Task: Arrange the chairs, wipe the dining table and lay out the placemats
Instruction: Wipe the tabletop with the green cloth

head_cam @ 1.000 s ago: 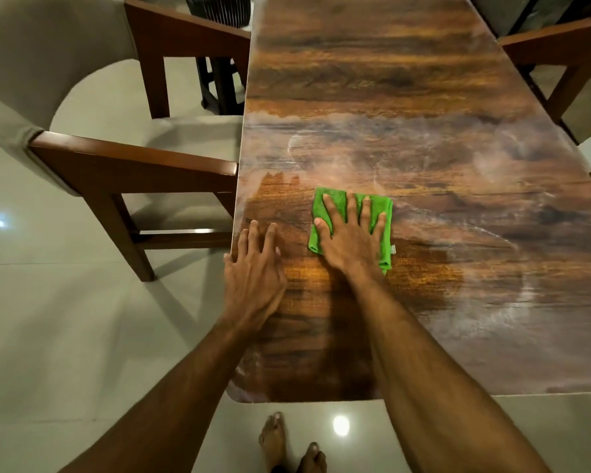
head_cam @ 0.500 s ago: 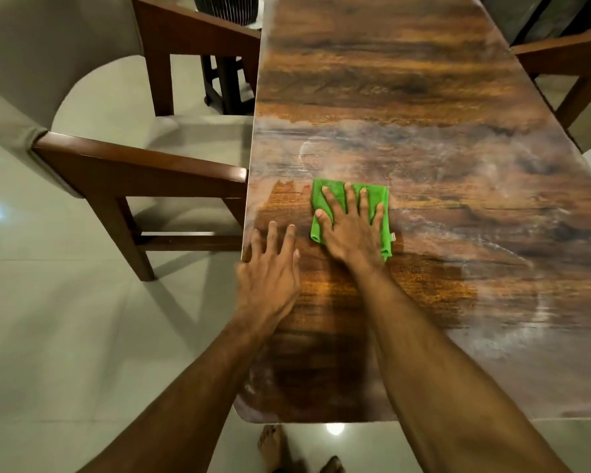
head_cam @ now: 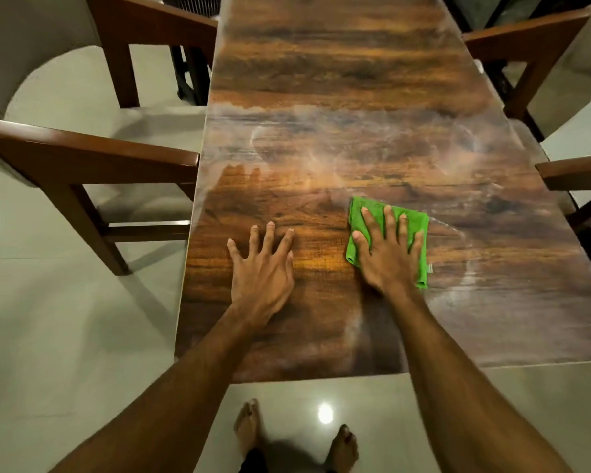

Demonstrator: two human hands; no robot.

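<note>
A long wood-grain dining table runs away from me, with hazy wet streaks across its middle. My right hand presses flat, fingers spread, on a folded green cloth near the table's near end. To the left of it my left hand rests flat on the bare tabletop, fingers spread. A wooden armchair with a pale seat stands at the table's left side. Another armchair stands at the right side, its arms reaching the table's edge.
Pale glossy floor tiles surround the table. My bare feet stand just before the near table edge. A dark table leg or frame shows under the left edge.
My right hand has slid the green cloth to the right across the table. The left hand has moved further onto the tabletop, and the view has shifted right, showing the right-hand chair.
</note>
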